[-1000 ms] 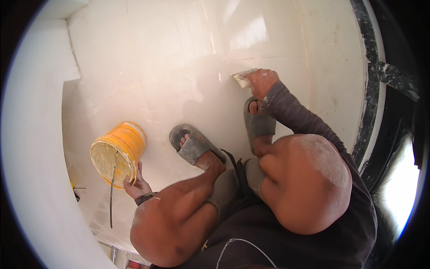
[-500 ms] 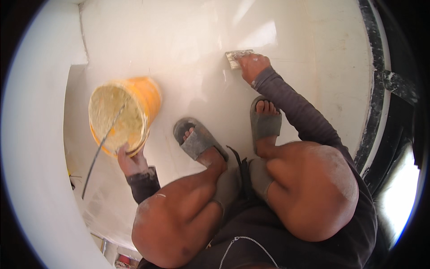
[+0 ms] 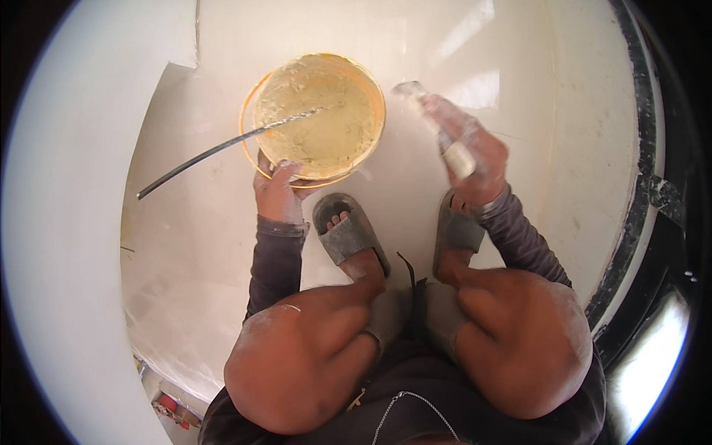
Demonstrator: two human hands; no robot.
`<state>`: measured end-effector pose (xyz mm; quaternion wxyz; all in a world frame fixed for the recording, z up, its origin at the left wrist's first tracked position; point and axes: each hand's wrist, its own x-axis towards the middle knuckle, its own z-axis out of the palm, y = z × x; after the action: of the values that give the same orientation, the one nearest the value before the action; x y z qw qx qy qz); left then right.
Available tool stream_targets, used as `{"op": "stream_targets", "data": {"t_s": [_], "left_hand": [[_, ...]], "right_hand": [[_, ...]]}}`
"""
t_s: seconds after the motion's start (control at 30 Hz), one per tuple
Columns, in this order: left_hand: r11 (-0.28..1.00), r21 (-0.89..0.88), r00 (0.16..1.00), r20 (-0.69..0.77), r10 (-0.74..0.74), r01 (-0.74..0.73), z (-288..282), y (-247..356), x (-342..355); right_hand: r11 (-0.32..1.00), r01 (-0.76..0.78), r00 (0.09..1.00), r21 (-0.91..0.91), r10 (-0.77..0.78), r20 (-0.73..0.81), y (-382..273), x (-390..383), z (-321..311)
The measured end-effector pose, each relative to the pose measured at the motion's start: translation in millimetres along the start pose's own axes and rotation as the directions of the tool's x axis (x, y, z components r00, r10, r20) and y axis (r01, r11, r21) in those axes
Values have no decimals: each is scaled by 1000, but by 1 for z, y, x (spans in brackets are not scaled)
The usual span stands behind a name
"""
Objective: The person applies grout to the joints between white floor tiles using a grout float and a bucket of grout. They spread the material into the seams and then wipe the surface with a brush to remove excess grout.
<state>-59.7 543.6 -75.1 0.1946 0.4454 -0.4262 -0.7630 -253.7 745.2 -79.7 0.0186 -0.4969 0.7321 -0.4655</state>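
Observation:
My left hand (image 3: 279, 191) grips the near rim of a yellow bucket (image 3: 379, 122), thumb over the edge. Its mouth tilts toward me and shows pale yellow paste (image 3: 337, 130) inside. A thin dark rod (image 3: 200, 157) stands in the paste and slants out over the left rim. To the right of the bucket, my right hand (image 3: 478, 152) is closed around a putty knife (image 3: 458, 159), blurred by motion. The knife's coated blade (image 3: 408, 89) points away from me, near the bucket but apart from it.
I squat on a pale, glossy floor (image 3: 222, 237) with grey slippers (image 3: 348, 237) under me. A white wall (image 3: 81, 222) curves along the left. Black framing with a dusty edge (image 3: 642, 126) runs down the right. Small red items (image 3: 169, 403) lie at the lower left.
My left hand has brought the bucket rightward, its mouth now turned more toward me. My right hand has lifted the putty knife off the floor and drawn it nearer to me.

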Motion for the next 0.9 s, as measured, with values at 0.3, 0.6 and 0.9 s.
{"op": "stream_targets", "data": {"t_s": [0.3,0.6,0.9], "left_hand": [[1000,8,998,64,7,-8,8,-7,-2],[953,-301,998,-70,4,-25,-32,-9,-4],[970,-154,952,-272,143,-190,-49,0,-4]], "right_hand": [[930,204,970,-305,-149,194,13,-31,44],[835,-342,904,-431,417,89,68,-64,-4],[711,192,844,-677,233,484,56,-43,114]]}}
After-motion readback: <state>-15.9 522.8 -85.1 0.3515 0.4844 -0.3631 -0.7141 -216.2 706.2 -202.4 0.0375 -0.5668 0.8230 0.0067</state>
